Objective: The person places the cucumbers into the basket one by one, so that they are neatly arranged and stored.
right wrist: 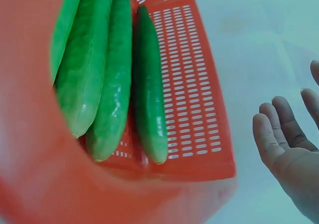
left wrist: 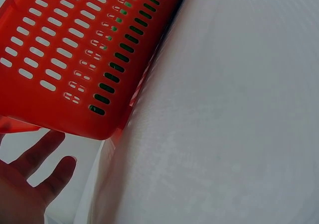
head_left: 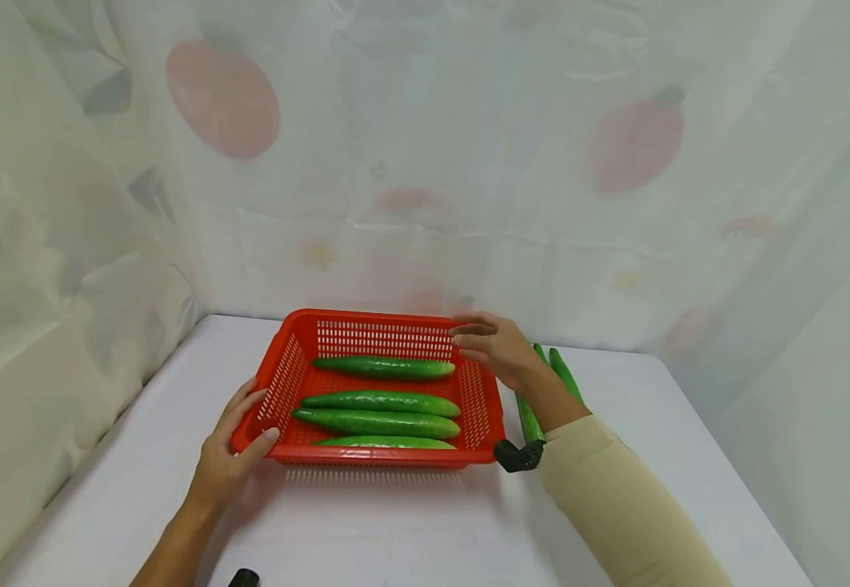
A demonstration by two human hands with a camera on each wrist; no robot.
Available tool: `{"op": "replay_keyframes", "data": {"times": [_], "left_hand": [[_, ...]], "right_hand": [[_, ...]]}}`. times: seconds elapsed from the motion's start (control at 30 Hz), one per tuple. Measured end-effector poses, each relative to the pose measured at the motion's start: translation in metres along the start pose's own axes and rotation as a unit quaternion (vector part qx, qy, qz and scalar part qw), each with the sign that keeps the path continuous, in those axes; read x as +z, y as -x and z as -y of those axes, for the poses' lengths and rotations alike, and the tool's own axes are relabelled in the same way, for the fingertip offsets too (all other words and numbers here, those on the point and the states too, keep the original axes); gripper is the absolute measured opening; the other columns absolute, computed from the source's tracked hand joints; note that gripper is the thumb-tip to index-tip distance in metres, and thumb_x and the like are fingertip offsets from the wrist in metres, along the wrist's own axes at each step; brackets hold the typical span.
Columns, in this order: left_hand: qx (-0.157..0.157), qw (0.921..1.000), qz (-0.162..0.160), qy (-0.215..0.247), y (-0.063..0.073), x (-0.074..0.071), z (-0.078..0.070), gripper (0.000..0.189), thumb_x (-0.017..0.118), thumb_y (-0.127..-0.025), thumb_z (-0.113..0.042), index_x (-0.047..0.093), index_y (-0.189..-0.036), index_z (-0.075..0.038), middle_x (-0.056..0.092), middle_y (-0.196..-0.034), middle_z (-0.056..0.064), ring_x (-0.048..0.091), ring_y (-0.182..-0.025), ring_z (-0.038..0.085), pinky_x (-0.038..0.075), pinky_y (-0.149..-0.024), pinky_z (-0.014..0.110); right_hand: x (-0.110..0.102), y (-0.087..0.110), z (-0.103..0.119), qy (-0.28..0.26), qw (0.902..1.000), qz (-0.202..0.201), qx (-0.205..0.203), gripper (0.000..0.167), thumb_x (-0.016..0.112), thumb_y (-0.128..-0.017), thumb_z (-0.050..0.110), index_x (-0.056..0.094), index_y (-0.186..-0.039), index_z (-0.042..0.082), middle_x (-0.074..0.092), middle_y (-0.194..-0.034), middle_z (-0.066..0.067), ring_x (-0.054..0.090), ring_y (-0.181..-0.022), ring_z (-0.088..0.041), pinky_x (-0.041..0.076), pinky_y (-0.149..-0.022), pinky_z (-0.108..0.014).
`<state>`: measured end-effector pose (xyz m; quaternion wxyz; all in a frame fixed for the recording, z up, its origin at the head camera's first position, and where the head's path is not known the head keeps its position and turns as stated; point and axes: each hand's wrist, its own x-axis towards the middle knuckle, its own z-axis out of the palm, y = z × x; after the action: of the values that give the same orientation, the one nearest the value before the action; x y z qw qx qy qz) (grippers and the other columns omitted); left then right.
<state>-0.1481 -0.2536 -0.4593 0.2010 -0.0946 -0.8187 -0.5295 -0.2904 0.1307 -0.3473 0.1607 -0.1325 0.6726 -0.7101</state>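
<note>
A red slotted plastic basket holds several long green cucumbers lying crosswise. At its left end my left hand touches the rim, thumb by the front corner. In the left wrist view, the left hand's fingers are spread and fairly straight against the basket's end wall. Over the right back corner hovers my right hand, palm and loose fingers holding nothing. The right wrist view shows the right hand apart from the basket, beyond its long slotted wall; a single cucumber lies nearest that wall.
Other cucumbers lie on the white table right of the basket, partly hidden by the right forearm. A black device sits at the right wrist. Pale fruit-printed sheeting hangs behind and along both sides.
</note>
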Motion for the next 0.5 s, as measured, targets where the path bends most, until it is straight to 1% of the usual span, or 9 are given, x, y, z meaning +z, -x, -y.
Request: {"op": "replay_keyframes", "data": {"times": [0.17,0.3,0.5], "left_hand": [[-0.002,1.0000,0.000,0.004,0.000,0.000,-0.001,0.054,0.063,-0.091,-0.009,0.047,-0.142,-0.009,0.027,-0.154,0.001,0.035,-0.130,0.006,0.037,-0.090,0.010],[0.000,1.0000,-0.001,0.005,0.000,-0.001,-0.001,0.054,0.064,-0.090,-0.008,0.047,-0.141,-0.009,0.028,-0.154,0.001,0.034,-0.131,0.006,0.036,-0.091,0.010],[0.001,1.0000,0.002,0.000,0.000,-0.001,0.000,0.055,0.063,-0.090,-0.008,0.046,-0.142,-0.009,0.027,-0.154,0.002,0.033,-0.130,0.006,0.036,-0.090,0.009]], "right_hand": [[-0.004,0.014,0.008,0.001,0.9997,-0.011,-0.021,0.047,0.065,-0.092,0.008,0.049,-0.137,0.002,0.049,-0.133,-0.021,0.048,-0.120,-0.032,0.039,-0.101,-0.044],[-0.006,0.026,0.014,0.004,0.9992,-0.020,-0.035,0.049,0.066,-0.092,0.012,0.049,-0.137,0.004,0.050,-0.131,-0.021,0.048,-0.121,-0.033,0.040,-0.101,-0.043],[-0.010,0.044,0.019,0.019,0.9975,-0.033,-0.059,0.048,0.066,-0.092,0.013,0.049,-0.136,0.004,0.049,-0.131,-0.024,0.051,-0.118,-0.035,0.040,-0.099,-0.046]]}}
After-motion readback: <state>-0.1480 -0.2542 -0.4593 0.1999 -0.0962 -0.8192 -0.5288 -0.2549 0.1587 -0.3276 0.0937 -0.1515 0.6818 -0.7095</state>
